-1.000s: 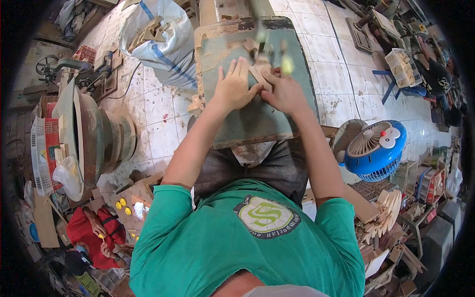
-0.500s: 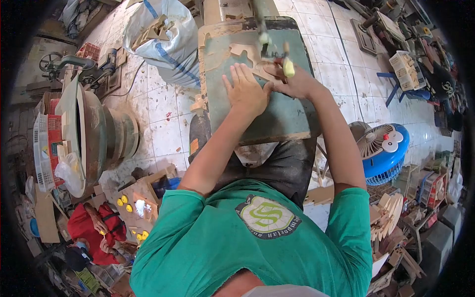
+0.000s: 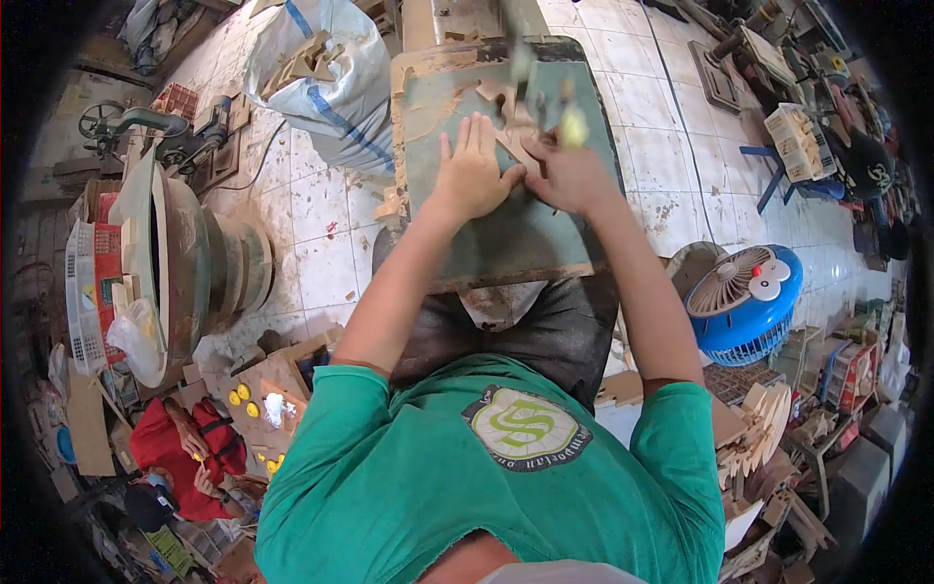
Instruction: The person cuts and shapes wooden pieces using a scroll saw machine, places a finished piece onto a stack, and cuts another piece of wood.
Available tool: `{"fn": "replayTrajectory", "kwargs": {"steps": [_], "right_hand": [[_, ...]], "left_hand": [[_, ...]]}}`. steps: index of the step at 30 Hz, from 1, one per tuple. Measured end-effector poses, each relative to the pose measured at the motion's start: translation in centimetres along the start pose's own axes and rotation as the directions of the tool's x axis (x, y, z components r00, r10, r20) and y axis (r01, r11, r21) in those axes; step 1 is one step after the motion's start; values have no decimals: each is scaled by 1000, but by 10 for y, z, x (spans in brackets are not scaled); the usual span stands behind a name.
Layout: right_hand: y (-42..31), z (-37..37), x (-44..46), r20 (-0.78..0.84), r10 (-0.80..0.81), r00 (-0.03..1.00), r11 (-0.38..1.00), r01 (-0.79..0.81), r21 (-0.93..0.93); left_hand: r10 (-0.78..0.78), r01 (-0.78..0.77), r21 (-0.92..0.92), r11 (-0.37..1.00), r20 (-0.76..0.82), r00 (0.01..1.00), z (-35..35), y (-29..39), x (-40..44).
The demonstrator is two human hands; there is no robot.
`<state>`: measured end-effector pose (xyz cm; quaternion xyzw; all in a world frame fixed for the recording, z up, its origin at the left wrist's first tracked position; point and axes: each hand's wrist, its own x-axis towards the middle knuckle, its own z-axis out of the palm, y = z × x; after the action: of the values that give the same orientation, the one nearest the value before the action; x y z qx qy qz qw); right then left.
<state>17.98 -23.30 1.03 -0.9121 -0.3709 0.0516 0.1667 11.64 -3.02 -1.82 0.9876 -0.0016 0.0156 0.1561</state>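
Observation:
A flat, light-brown wooden piece (image 3: 518,119) with a curved outline lies on the green machine table (image 3: 467,253). My left hand (image 3: 472,173) rests with fingers stretched out flat, its fingertips beside the piece's left edge and its thumb reaching toward my right hand. Bent fingers of my right hand (image 3: 572,173) grip the near right part of the piece. Just beyond the hands, a blurred upright machine part (image 3: 520,68) comes down over the wood. A yellowish-green knob (image 3: 573,128), also blurred, is close above my right hand.
A white sack (image 3: 321,92) of wood offcuts stands left of the table. Farther left is a large round machine (image 3: 180,263). A blue fan (image 3: 747,307) stands at right. At lower left a person in red (image 3: 185,448) handles a small yellow object.
The wooden piece has shifted and turned slightly to the right. My left hand has moved a little left and up, and my right hand has closed in with more bent fingers.

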Motion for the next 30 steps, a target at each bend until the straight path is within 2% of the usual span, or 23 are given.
{"fn": "replayTrajectory", "kwargs": {"steps": [1,3,4,6,7,9,10,13,15,19,21,25,27,28,30], "right_hand": [[-11,-4,-3,0,-2,1000,1000,2,-2],[-30,-11,-8,-59,137,989,990,-134,41],[-29,-6,-7,-58,136,989,990,-133,39],[-32,3,-7,-184,106,977,992,-91,84],[-36,0,-7,-184,109,977,992,-95,83],[-47,-8,-9,-54,256,965,965,-252,68],[-48,-5,-9,-55,260,964,964,-256,67],[-53,5,-8,-104,273,956,961,-265,84],[-65,9,-10,-266,348,899,936,-320,144],[-73,9,-7,-276,389,879,920,-355,163],[-76,5,-4,-183,445,877,894,-422,153],[-74,0,-3,-175,431,885,900,-408,152],[-66,-7,-2,-52,377,925,919,-367,145],[-57,-6,2,-59,376,925,919,-365,147],[-33,0,11,125,299,946,943,-313,113]], "left_hand": [[-2,2,-2,1000,-3,1000,-1,-7,3],[135,-135,0,991,47,990,-4,-19,8],[134,-134,-2,991,45,990,-5,-23,10],[200,-201,0,980,88,976,-9,-29,15],[203,-204,-1,979,90,975,-11,-30,17],[241,-250,47,967,140,960,-14,-33,21],[246,-254,45,966,141,959,-15,-35,22],[301,-314,62,948,154,941,-19,-41,28],[350,-371,91,924,183,919,-24,-45,33],[361,-389,98,916,219,906,-33,-44,39],[339,-377,149,914,231,912,-37,-41,38],[323,-344,154,926,146,935,-24,-41,27],[206,-205,23,978,-12,979,-6,-40,12],[209,-208,28,978,-15,978,-9,-31,0],[7,2,-133,991,68,998,-12,-4,-37]]}}
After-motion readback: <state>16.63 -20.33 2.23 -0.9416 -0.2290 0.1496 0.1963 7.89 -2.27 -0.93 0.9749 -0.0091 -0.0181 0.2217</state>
